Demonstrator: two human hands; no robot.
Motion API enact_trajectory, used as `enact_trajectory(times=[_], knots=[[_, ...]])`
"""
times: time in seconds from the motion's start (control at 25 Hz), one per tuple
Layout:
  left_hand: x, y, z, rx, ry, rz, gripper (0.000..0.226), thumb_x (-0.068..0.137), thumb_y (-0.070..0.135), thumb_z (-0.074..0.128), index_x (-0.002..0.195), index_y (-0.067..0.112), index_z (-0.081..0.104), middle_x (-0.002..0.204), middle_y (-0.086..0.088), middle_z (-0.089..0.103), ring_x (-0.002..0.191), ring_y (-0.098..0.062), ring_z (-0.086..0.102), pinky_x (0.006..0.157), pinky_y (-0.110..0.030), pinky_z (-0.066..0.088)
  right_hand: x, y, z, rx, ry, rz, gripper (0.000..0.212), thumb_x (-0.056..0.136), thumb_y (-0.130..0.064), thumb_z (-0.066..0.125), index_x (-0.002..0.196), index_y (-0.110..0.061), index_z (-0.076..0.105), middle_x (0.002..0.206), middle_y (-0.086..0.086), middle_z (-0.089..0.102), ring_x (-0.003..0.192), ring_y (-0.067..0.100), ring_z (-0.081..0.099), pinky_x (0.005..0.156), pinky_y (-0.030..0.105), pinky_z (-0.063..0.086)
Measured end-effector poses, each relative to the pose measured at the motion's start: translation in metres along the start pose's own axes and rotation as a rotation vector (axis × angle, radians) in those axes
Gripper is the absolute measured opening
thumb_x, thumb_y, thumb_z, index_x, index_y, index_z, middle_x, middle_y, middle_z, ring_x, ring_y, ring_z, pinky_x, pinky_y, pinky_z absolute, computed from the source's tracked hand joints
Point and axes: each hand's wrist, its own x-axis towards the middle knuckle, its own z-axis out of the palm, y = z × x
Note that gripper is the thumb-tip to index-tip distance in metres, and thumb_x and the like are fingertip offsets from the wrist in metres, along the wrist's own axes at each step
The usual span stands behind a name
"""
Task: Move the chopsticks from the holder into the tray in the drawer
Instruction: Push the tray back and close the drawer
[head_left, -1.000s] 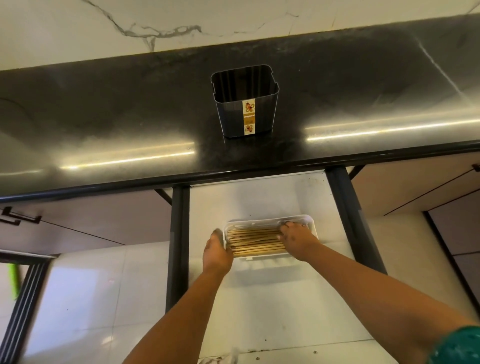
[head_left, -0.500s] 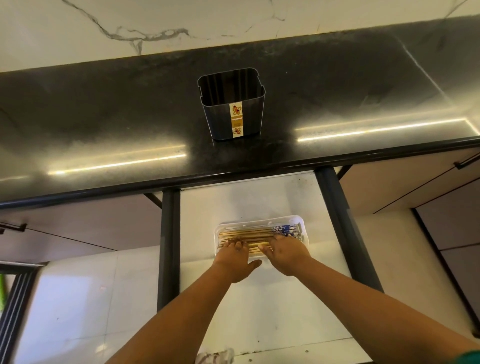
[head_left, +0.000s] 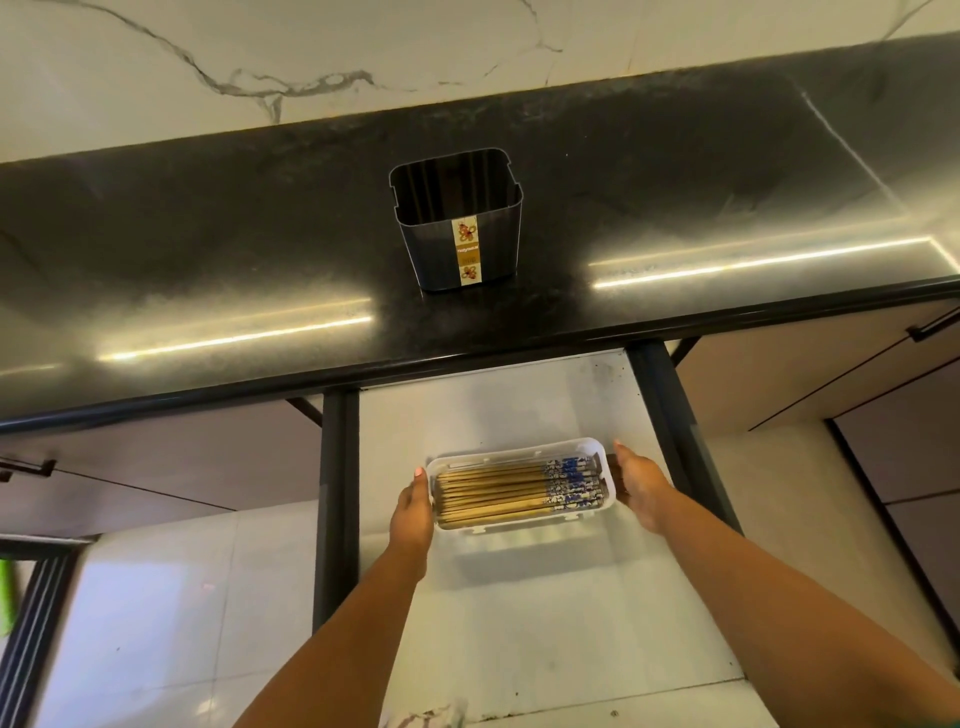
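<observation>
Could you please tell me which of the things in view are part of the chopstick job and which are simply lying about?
Part of the job:
- chopsticks, lying in the tray
- white tray, in the open drawer
- dark holder, nothing showing inside, on the counter
- left hand and right hand, at the tray's two ends

Just lying about:
- green object at the left edge
- cabinet handle

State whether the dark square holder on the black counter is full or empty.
Empty: the dark square holder shows only bare ribbed inner walls, and the wooden chopsticks lie in the white plastic tray.
</observation>
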Motion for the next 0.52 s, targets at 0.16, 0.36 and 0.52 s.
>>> enact_trajectory(times=[0.16, 0.36, 0.52], knots=[[0.001, 0.005, 0.002, 0.027, 0.029, 0.024, 0.068, 0.087, 0.068, 0.02, 0.137, 0.025, 0.037, 0.139, -0.009, 0.046, 0.107, -0.026, 0.048, 0.1, -0.048, 0.038, 0.0, 0.003, 0.005, -0.092, 0.065, -0.038, 0.056, 0.1, -0.053, 0.03, 0.107, -0.013, 0.067, 0.105, 0.014, 0.071, 0.105, 0.033, 0.063, 0.103, 0.048, 0.046], [0.007, 0.005, -0.004, 0.018, -0.044, 0.034, 0.061, 0.086, 0.069, 0.022, 0.128, 0.03, 0.043, 0.122, 0.0, 0.05, 0.096, -0.017, 0.045, 0.099, -0.045, 0.04, 0.004, 0.002, 0.002, -0.129, 0.041, -0.054, 0.057, 0.101, -0.054, 0.028, 0.105, -0.013, 0.068, 0.101, 0.012, 0.073, 0.097, 0.029, 0.065, 0.098, 0.044, 0.049], [0.011, -0.004, -0.007, 0.005, 0.044, 0.022, 0.058, 0.089, 0.063, 0.026, 0.132, 0.027, 0.042, 0.114, 0.003, 0.052, 0.093, -0.018, 0.051, 0.088, -0.043, 0.047, 0.003, 0.004, -0.002, -0.084, 0.09, -0.06, 0.055, 0.101, -0.053, 0.03, 0.113, -0.011, 0.064, 0.1, 0.014, 0.072, 0.098, 0.031, 0.067, 0.096, 0.044, 0.052]])
